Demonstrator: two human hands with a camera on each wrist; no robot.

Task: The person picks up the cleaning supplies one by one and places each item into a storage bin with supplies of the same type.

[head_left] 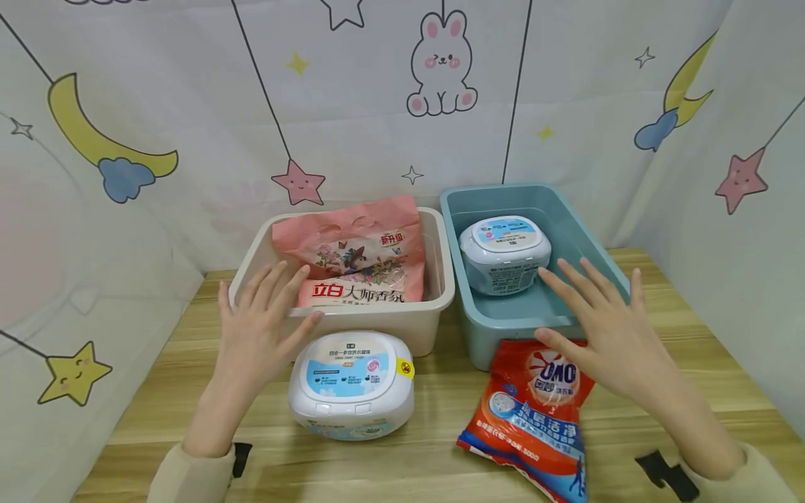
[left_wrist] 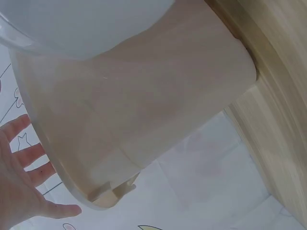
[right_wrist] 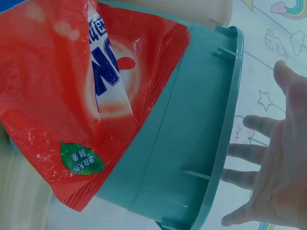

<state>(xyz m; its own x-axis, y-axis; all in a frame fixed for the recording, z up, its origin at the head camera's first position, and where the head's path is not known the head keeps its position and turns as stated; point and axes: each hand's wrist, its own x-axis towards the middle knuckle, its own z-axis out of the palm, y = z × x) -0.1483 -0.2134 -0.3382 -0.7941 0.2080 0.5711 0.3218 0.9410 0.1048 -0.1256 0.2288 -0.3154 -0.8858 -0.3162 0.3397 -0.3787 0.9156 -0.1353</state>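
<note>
My left hand (head_left: 254, 339) is spread, with straight fingers over the front left rim of a cream bin (head_left: 426, 334); whether it touches is unclear. A pink bag of laundry detergent (head_left: 355, 262) lies in that bin. In front of it, right of my left hand, stands a white lidded tub of laundry pods (head_left: 352, 391). Over the front of a teal bin (head_left: 454, 279) my right hand (head_left: 610, 346) is spread, holding nothing. A similar white tub (head_left: 506, 262) stands inside the teal bin. Below my right hand, a red OMO detergent bag (head_left: 528, 419) leans against the bin's front.
Both bins stand side by side at the back of a wood-grain table (head_left: 434, 447). Behind and at the sides hangs a white cloth (head_left: 377, 91) printed with stars, moons and a rabbit.
</note>
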